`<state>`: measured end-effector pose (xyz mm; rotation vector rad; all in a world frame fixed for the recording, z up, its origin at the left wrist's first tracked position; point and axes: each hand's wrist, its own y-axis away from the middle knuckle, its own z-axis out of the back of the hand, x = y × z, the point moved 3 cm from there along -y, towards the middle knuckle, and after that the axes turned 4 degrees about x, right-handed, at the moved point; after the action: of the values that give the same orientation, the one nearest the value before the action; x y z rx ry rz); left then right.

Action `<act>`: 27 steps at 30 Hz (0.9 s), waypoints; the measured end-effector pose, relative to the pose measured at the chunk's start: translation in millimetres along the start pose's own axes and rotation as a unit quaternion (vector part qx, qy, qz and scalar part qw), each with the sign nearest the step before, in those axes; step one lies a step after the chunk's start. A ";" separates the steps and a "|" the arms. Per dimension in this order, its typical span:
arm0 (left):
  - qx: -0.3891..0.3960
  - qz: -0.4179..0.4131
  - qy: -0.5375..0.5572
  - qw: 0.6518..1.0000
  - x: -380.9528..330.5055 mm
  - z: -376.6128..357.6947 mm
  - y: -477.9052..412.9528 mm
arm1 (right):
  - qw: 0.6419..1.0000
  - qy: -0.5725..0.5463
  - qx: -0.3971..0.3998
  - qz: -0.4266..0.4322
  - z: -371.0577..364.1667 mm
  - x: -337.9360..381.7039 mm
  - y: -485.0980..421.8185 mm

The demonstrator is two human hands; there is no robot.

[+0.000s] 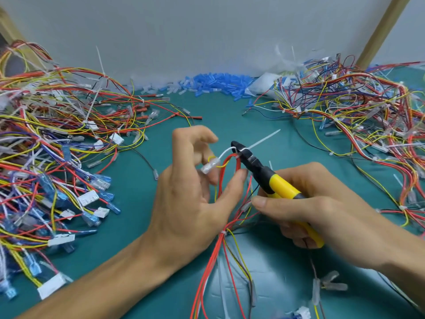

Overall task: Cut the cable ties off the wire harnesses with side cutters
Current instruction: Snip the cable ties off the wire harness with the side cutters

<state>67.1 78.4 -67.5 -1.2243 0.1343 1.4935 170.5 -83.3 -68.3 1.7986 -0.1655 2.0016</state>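
Gripping the yellow-handled side cutters (264, 173) at centre frame, the right hand (305, 208) holds their black jaws at the white cable tie (262, 140) on the red-and-yellow wire harness (221, 180), which the left hand (190, 196) pinches between thumb and fingers just left of the tool, over the green mat (213, 107).

Yellow-and-black side cutters (264, 171), teal mat (230, 116)

The handles of the side cutters (264, 171) are largely hidden inside the right hand (317, 210), and whether the jaws have closed through the cable tie (259, 141) cannot be told. The held wire harness (220, 249) is cut off by the bottom edge. The left pile (46, 134) and the right pile (368, 116) of harnesses are cut by the side edges.
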 end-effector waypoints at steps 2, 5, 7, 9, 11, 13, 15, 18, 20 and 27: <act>-0.018 -0.050 -0.075 0.996 -2.4 2.8 0.5 | 1.000 0.014 -0.009 0.008 -1.2 0.4 -0.6; -0.020 -0.103 -0.146 0.984 -6.2 5.0 1.5 | 1.000 0.006 -0.010 0.012 -1.7 1.1 -0.1; -0.037 -0.118 -0.165 0.979 -8.1 6.4 1.3 | 1.000 0.003 -0.006 0.012 -1.9 1.5 -0.2; -0.040 -0.128 -0.185 0.974 -10.2 6.8 1.8 | 1.000 -0.008 -0.003 0.005 -2.0 0.8 -0.5; -0.030 -0.128 -0.206 0.970 -12.1 8.3 1.8 | 0.999 -0.033 0.013 -0.008 -1.8 -0.9 -0.7; -0.024 -0.129 -0.227 0.965 -12.9 10.0 1.6 | 0.997 -0.067 0.033 -0.015 -1.5 -1.9 -0.5; -0.021 -0.131 -0.243 0.961 -13.9 10.9 1.2 | 0.996 -0.081 0.042 -0.014 -1.6 -1.1 -0.8; -0.019 -0.141 -0.257 0.956 -14.9 12.8 -0.3 | 0.996 -0.077 0.033 -0.006 -3.9 0.8 -2.5; -0.019 -0.143 -0.264 0.954 -14.7 14.5 -1.4 | 0.997 -0.071 0.032 -0.007 -5.2 1.4 -3.1; -0.012 -0.132 -0.235 0.963 -9.7 15.7 -5.9 | 0.999 -0.040 0.016 -0.013 -7.3 5.2 1.3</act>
<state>60.5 84.4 -50.3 -0.8371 -0.3538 1.5081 163.0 -80.5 -64.0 1.8933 -0.1345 1.9267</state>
